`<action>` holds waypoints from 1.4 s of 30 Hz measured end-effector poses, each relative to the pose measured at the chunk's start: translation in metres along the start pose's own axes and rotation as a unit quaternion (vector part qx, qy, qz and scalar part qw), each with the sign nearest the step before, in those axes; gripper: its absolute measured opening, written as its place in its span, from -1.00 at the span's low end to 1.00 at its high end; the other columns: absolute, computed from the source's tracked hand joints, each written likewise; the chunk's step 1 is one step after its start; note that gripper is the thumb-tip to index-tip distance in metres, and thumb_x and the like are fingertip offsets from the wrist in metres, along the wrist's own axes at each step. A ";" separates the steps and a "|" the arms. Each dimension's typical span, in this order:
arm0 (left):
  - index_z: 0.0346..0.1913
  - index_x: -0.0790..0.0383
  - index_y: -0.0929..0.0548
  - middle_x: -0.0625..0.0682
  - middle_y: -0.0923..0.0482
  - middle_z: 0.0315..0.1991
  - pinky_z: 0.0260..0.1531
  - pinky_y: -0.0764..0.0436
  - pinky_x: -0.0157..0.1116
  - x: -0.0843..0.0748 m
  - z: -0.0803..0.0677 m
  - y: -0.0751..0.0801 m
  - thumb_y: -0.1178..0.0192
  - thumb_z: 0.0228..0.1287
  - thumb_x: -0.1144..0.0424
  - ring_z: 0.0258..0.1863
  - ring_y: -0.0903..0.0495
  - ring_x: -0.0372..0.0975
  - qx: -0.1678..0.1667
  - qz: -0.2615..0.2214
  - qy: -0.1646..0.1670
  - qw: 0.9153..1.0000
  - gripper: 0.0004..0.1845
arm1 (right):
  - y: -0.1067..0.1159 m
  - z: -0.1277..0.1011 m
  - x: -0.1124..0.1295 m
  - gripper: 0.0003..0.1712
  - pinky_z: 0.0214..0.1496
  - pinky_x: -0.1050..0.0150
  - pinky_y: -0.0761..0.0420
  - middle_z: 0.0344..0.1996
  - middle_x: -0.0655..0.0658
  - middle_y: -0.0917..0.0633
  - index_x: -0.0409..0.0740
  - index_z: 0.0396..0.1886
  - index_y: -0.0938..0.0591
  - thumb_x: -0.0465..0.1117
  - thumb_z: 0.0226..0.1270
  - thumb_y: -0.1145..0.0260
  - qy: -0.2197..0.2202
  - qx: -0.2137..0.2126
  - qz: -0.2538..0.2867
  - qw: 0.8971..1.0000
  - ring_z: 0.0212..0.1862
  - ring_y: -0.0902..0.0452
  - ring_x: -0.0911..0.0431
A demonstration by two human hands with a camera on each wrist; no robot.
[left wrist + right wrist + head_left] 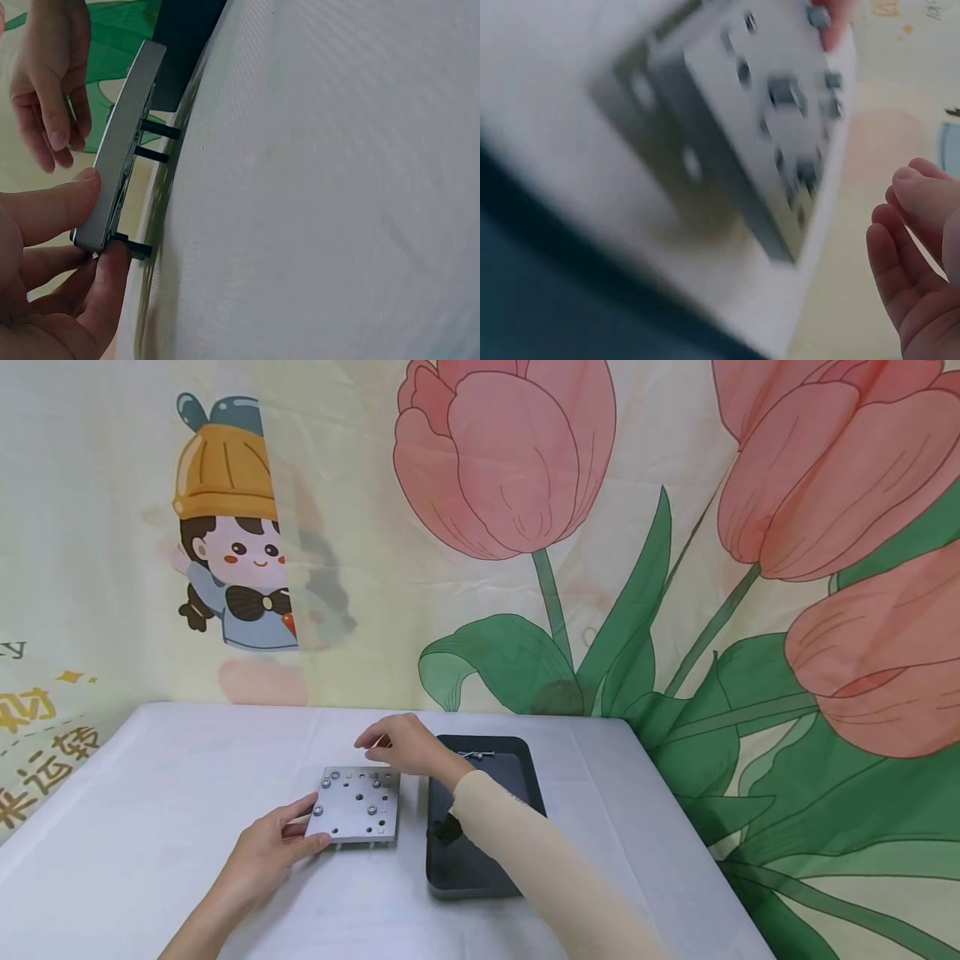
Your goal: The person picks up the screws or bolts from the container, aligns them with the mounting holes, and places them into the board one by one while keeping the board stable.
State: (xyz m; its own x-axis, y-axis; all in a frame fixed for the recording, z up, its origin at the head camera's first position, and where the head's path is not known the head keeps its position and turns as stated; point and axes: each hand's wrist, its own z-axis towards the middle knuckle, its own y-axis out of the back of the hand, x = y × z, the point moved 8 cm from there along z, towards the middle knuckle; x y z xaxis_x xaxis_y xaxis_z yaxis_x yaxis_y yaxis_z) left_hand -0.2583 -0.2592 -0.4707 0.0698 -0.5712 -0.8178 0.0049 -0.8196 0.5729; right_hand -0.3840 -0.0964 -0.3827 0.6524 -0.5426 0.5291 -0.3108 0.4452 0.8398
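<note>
My left hand low on the table, thumb and fingers pinching the near left corner of the metal plate, screws sticking out beneath, my right hand hovering over its far edge, fingers loosely curled, holding something small I cannot make out, black tray just beside.

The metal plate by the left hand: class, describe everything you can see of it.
The metal plate is a square, flat, grey slab that looks like aluminium, drilled with holes, several holding silver screw heads. In the left wrist view dark screw shanks stick out beneath it and hold it above the white tablecloth. The left hand grips its near left corner, thumb on top. The right hand hovers over its far edge. A dark tray lies beside it.
</note>
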 end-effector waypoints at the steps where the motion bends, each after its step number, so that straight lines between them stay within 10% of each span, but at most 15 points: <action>1: 0.62 0.26 -0.33 0.40 -0.61 0.31 0.10 -0.69 -0.08 0.000 0.000 0.000 -0.51 0.33 0.06 0.25 -0.69 0.08 0.000 0.000 0.000 1.000 -0.09 | 0.007 -0.004 -0.005 -0.72 -0.03 0.50 -0.60 0.00 0.03 -0.82 -0.04 0.17 -0.80 -0.26 0.55 -0.38 0.001 -0.006 -0.001 1.000 -0.06 -0.68 0.31; 15: 0.62 0.25 -0.34 0.39 -0.59 0.33 0.08 -0.69 -0.16 0.004 -0.004 0.004 -0.51 0.32 0.03 0.27 -0.67 0.10 -0.008 0.011 0.005 1.000 -0.09 | 0.084 -0.059 -0.088 -0.68 0.13 0.11 -0.71 0.08 -0.20 -0.80 -0.17 0.19 -0.77 -0.33 0.51 -0.38 -0.059 -0.057 -0.018 0.996 0.06 -0.75 -0.05; 33: 0.63 0.25 -0.32 0.39 -0.56 0.36 0.15 -0.66 0.01 0.002 0.001 0.001 -0.52 0.31 0.01 0.27 -0.66 0.11 -0.006 0.011 0.009 1.000 -0.06 | 0.081 -0.087 -0.139 -0.72 0.11 0.07 -0.72 -0.02 -0.16 -0.82 -0.21 0.10 -0.80 -0.38 0.43 -0.44 -0.135 -0.079 -0.011 0.988 0.05 -0.76 -0.07; 42: 0.62 0.22 -0.34 0.35 -0.50 0.44 -0.09 -0.62 -0.42 -0.001 -0.001 0.000 -0.53 0.31 0.05 0.22 -0.71 0.03 -0.004 0.008 -0.002 1.000 -0.08 | 0.069 -0.093 -0.151 -0.73 0.05 0.10 -0.73 -0.09 -0.16 -0.83 -0.26 0.06 -0.81 -0.39 0.39 -0.48 -0.167 -0.081 -0.009 0.983 -0.02 -0.75 -0.02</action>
State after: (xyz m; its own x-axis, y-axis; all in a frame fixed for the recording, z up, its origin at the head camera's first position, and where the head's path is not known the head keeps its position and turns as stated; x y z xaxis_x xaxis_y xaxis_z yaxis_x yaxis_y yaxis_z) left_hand -0.2575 -0.2585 -0.4705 0.0655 -0.5852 -0.8083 0.0108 -0.8095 0.5870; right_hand -0.4398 0.0830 -0.4161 0.3860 -0.7426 0.5472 -0.1695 0.5260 0.8334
